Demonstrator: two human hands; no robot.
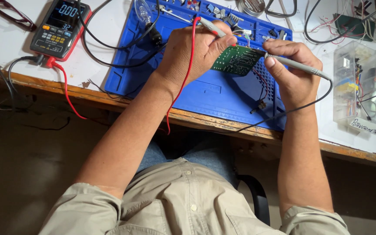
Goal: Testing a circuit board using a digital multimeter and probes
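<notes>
A blue work mat [223, 93] fills the upper middle of the frame on a white bench top [5, 43], with a multimeter [60, 27] at upper left and a clear parts box [358, 87] at right. Over the mat, the left hand [194, 54] grips a green circuit board [236, 60] and a grey probe with a red lead [187, 74]. The right hand [294, 72] pinches a grey probe with a black lead [299, 66], its tip touching the board's right edge.

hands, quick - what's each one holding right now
Left hand: closed on the red-lead probe and the green circuit board.
Right hand: closed on the black-lead probe.
</notes>
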